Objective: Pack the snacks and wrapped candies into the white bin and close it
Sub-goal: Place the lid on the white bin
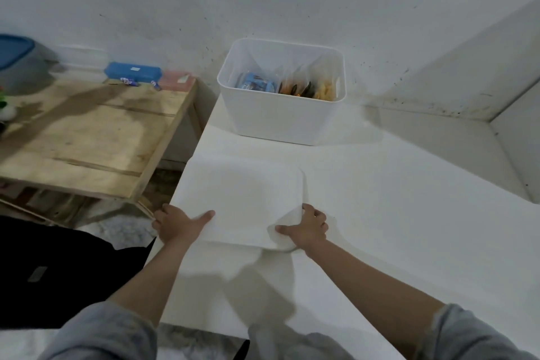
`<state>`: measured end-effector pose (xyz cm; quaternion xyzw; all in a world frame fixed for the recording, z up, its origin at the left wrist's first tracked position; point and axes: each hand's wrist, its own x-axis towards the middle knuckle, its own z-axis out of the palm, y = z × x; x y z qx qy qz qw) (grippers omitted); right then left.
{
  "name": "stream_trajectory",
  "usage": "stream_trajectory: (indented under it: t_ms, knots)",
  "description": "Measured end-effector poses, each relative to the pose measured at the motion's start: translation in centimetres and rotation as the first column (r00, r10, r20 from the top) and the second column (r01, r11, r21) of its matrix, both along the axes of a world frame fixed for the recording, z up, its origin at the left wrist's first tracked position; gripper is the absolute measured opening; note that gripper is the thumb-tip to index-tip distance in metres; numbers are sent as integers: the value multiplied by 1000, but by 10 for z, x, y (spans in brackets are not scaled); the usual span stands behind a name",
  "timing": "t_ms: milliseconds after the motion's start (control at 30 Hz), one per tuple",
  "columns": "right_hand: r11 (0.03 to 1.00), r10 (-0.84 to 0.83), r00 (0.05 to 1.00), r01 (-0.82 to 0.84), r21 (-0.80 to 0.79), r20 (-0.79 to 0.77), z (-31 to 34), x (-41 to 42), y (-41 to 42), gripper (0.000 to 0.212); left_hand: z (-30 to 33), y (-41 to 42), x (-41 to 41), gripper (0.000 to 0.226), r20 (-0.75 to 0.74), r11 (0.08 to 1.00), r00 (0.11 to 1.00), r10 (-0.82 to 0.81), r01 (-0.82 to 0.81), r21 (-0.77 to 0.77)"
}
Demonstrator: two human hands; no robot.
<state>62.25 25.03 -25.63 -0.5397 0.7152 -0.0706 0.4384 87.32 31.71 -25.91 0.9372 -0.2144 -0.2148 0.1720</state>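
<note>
The white bin (277, 120) stands uncovered at the back of the white table, against the wall. Inside it lie a blue snack pack (257, 85) and clear bags of orange and yellow snacks (309, 88). A flat white lid (248, 199) lies near the table's front left edge. My left hand (178, 223) grips the lid's near left corner, thumb on top. My right hand (306, 226) holds its near right corner, which is raised slightly off the table.
The white table (394, 199) stretches to the right, bounded by a low white ledge (520, 161). A wooden side table (87, 137) stands to the left, carrying a blue case (133, 73), a pink box (178, 82) and a blue-lidded grey container (17, 61).
</note>
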Motion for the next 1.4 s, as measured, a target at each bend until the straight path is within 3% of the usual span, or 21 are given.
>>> stream_trajectory:
  t_ms: [67,133,333,500,600,633,833,1000,1300,1400]
  knots:
    - [995,-84,969,69,74,233,6,-8,-7,97,8,-1,-3,115,-28,999,1000,15,-16,-41]
    - [986,-165,879,135,100,448,15,-14,-10,92,16,-5,-6,116,-67,995,997,24,-30,-94]
    - [956,-117,759,261,-134,640,51,-20,-22,88,52,-22,-8,117,-70,946,997,41,-61,-319]
    - [891,-2,777,287,-351,630,90,-23,-52,87,100,-64,-5,127,-42,899,999,-20,0,-437]
    - [858,12,769,320,-401,640,114,-24,-78,83,128,-96,-5,109,-38,893,995,-90,64,-446]
    - [857,3,767,329,-398,642,121,-25,-88,81,136,-109,-5,106,-43,893,993,-113,82,-443]
    - [890,-66,747,344,-300,662,142,-28,-157,75,158,-184,6,137,35,894,971,-238,233,-382]
    - [907,-102,747,341,-248,656,158,-22,-209,84,168,-234,3,113,106,885,940,-324,341,-316]
    - [935,-164,769,321,-151,618,151,-12,-266,87,162,-288,13,118,197,900,890,-412,431,-65]
    - [935,-158,784,314,-164,600,141,-13,-274,91,157,-292,14,120,205,908,895,-397,416,-57]
